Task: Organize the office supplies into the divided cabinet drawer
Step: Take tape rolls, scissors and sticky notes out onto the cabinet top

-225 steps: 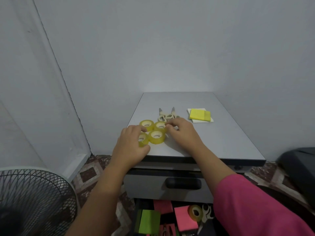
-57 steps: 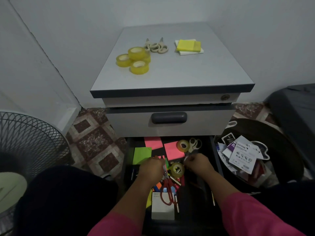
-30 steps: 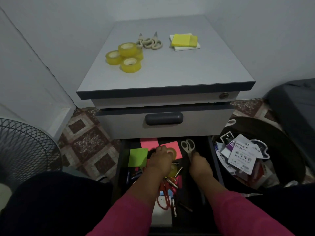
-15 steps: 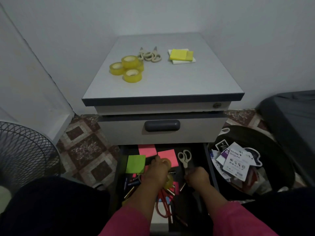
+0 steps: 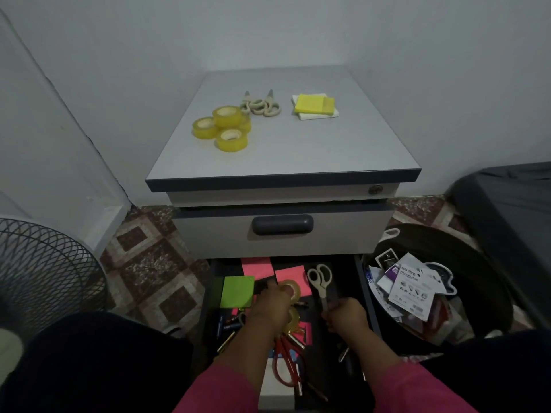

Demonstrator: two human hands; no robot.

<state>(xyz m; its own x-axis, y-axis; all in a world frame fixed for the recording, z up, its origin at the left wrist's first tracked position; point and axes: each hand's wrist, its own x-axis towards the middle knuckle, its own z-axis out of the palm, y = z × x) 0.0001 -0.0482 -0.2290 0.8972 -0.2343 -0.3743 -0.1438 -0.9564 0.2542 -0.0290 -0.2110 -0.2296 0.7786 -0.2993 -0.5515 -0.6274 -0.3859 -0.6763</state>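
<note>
Clutching white scissors [image 5: 320,281] blade-end, right hand [image 5: 346,315] aims handles away; left hand [image 5: 269,305] pinches tape [image 5: 290,289].

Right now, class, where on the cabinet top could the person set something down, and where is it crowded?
Free: the cabinet top in front of the tape rolls, and its right side past the sticky notes. Crowded: its back, with rolls, small scissors and notes, and the open drawer around both hands.

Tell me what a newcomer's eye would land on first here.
First, the yellow tape rolls clustered on the grey cabinet top, bright against it, with yellow sticky notes to their right. Then the open bottom drawer, where the left hand holds a tape roll and the right hand grips white-handled scissors.
</note>
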